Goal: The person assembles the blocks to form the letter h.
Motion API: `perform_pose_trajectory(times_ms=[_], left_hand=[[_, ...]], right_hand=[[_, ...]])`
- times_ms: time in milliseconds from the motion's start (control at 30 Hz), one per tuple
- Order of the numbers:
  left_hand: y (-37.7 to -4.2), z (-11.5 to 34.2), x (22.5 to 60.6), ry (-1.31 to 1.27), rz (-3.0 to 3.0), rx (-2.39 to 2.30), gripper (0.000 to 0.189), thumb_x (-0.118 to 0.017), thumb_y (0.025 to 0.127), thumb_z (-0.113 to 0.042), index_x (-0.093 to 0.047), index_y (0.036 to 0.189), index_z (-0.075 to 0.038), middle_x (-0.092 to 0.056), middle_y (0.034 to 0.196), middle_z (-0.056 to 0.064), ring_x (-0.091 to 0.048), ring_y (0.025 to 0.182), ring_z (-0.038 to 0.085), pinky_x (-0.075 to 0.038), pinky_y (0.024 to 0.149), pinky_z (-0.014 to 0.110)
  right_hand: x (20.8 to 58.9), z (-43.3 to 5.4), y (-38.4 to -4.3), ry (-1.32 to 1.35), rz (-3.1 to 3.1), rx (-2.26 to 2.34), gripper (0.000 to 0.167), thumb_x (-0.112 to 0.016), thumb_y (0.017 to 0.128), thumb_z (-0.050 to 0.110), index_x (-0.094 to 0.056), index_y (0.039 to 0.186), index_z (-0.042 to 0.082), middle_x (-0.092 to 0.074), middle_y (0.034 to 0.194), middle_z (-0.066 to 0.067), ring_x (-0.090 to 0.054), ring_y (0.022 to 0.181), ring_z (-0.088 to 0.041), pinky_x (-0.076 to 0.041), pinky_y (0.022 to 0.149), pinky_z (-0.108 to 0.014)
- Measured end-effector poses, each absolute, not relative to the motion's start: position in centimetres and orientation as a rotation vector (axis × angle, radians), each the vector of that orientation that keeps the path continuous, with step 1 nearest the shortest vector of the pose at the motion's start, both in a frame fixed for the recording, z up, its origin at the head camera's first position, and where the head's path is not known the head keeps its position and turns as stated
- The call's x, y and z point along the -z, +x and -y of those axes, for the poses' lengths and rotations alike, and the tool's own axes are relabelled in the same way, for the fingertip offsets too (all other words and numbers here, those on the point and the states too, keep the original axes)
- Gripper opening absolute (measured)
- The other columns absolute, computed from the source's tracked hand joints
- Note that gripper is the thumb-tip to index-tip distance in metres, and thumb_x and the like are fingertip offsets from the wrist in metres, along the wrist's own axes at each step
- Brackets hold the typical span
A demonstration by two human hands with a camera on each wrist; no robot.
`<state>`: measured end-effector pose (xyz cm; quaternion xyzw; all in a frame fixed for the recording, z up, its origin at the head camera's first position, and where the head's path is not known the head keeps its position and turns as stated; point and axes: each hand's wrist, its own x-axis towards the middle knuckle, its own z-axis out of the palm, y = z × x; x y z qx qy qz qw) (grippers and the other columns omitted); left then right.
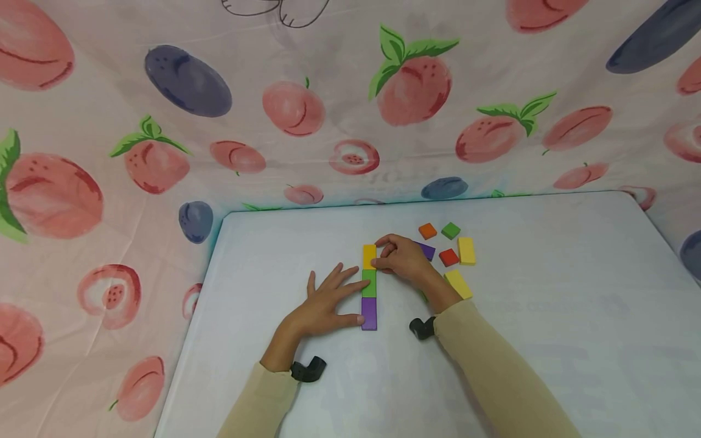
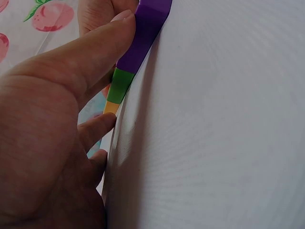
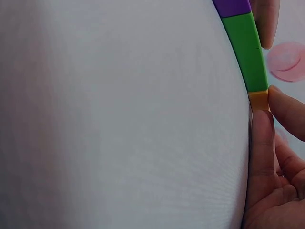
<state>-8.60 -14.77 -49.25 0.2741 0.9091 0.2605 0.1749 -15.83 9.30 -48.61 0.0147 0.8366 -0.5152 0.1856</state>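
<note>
Three blocks lie end to end in a straight column on the white table: a yellow-orange block (image 1: 369, 255) at the far end, a green block (image 1: 369, 291) in the middle and a purple block (image 1: 370, 314) nearest. My left hand (image 1: 323, 307) is spread on their left side, its thumb touching the purple block and its index finger reaching the green one. From the right, my right hand (image 1: 408, 261) pinches the yellow-orange block between thumb and index finger, the other fingers curled. In the right wrist view, fingertips meet the yellow-orange block (image 3: 259, 99) just past the green block (image 3: 248, 52).
Loose blocks lie right of the column: orange (image 1: 428, 231), green (image 1: 451, 230), red (image 1: 448, 258) and two yellow ones (image 1: 467, 250). A purple block (image 1: 426, 250) is partly hidden behind my right hand. The white table (image 1: 547, 340) meets fruit-print cloth at its far edge.
</note>
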Motion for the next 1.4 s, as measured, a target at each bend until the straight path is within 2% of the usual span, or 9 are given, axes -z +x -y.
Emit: perform_pose_trajectory(times_ms=[867, 1400], left_hand=[[-8.63, 14.74, 49.29, 0.774, -2.573, -0.741, 0.074, -0.068, 0.091, -0.059, -0.039, 0.156, -0.041, -0.018, 0.172, -0.007, 0.001, 0.162, 0.024, 0.015, 0.116, 0.074], [-8.64, 14.76, 49.33, 0.771, -2.570, -0.751, 0.073, -0.069, 0.091, -0.058, -0.039, 0.156, -0.042, -0.017, 0.172, -0.008, 0.002, 0.162, 0.023, 0.015, 0.116, 0.073]], right_hand=[[48.52, -9.32, -15.88, 0.014, -2.414, 1.399, 0.044, -0.082, 0.087, 0.028, -0.065, 0.126, 0.017, -0.063, 0.096, -0.004, -0.057, 0.083, -0.021, -0.048, 0.073, -0.029], [48.54, -9.29, -15.86, 0.022, -2.427, 1.377, 0.043, -0.082, 0.087, 0.030, -0.065, 0.125, 0.019, -0.063, 0.095, -0.004, -0.058, 0.084, -0.022, -0.049, 0.073, -0.030]])
